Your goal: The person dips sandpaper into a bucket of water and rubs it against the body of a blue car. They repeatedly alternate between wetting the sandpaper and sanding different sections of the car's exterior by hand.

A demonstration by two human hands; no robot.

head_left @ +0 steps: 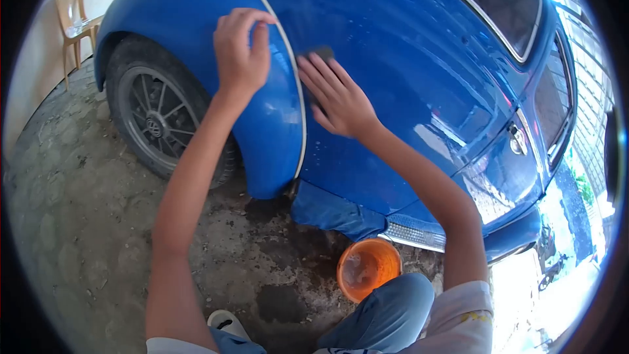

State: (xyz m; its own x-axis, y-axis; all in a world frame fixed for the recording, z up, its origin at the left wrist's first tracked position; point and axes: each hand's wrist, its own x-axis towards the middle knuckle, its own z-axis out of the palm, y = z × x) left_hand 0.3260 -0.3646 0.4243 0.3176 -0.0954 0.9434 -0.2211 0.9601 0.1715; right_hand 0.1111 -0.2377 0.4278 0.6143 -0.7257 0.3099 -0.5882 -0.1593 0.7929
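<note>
My right hand (336, 98) lies with its fingers flat over a dark grey pad (322, 52), pressing it to the wet blue body panel of the car (386, 72). Only the pad's edges show past the fingertips. Just left of it, a pale trim strip (293, 59) runs down the seam between the panel and the rear fender (177, 6). Over that fender is my left hand (242, 52), fingers bent and thumb apart, with nothing in it.
An orange bucket (397, 269) with cloudy water stands by my knee. Blue cloth (334, 212) hangs below the panel near the running board (414, 236). The wheel (155, 124) is at left, a plastic chair (72, 19) behind it. The concrete floor (85, 223) has wet patches.
</note>
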